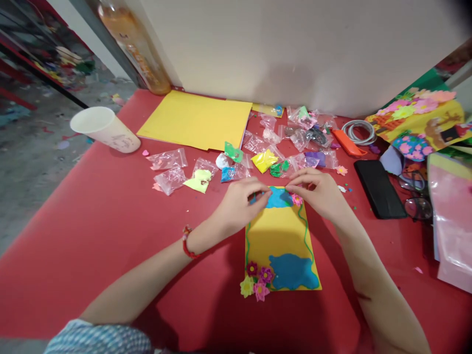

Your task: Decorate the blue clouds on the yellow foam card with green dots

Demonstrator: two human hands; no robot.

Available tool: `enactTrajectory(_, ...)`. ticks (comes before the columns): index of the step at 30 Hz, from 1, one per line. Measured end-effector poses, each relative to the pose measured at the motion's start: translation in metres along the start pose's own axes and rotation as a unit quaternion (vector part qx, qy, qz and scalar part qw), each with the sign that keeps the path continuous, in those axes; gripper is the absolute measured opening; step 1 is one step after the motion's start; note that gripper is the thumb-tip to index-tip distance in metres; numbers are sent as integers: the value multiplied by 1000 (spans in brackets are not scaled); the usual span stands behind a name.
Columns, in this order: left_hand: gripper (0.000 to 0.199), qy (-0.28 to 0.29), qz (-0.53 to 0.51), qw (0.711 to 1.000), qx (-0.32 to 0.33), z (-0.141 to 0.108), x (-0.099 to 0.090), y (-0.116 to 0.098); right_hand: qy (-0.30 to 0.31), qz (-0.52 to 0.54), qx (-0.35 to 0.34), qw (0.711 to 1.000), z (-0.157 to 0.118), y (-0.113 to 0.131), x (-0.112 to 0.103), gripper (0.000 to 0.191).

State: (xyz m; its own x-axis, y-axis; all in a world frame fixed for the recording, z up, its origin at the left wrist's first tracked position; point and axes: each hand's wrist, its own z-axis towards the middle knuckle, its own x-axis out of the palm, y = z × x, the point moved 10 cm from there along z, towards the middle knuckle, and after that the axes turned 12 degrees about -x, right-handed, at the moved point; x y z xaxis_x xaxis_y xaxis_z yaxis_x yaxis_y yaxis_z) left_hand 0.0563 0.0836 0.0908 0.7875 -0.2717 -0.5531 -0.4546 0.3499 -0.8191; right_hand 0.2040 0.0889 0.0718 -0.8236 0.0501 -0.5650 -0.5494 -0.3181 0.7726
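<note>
On the red table lies a yellow card with blue clay patches at its top and bottom and thin green clay strands down its sides. Clay flowers in yellow, pink and purple cluster at its lower left corner. My left hand is closed in a pinch at the card's upper left, over the top blue patch. Opposite it, my right hand pinches at the upper right edge, beside a pink clay flower. Whatever sits between the fingertips of either hand is too small to make out.
Plastic bags of coloured clay spread behind the card. Yellow sheets, a paper cup and a bottle stand left. At right are an orange comb-like tool, a coiled cable, a black phone and glasses.
</note>
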Motion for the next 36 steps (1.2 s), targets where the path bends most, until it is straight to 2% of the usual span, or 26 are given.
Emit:
enactTrajectory(2,19,-23,47,998,45,-17,4,7,16,-24,0,1000,-2,-11,7,7)
enactTrajectory(5,21,-42,92,992,69,-39,12,20,22,-45,-8,999,-5,-20,16,8)
enactTrajectory(9,23,-48,151,980,116,-52,22,16,17,-82,-22,996,-8,-26,22,7)
enactTrajectory(15,23,-64,163,975,138,-55,22,13,18,-128,-44,991,-9,-22,27,6)
enactTrajectory(21,22,-51,149,979,132,-55,25,17,29,-132,-49,990,-8,-22,33,7)
enactTrajectory(26,22,-50,134,981,131,-54,24,17,18,-123,-38,991,-9,-28,32,8)
enactTrajectory(36,19,-40,127,983,128,-54,25,19,-18,-136,-59,989,-9,-20,29,6)
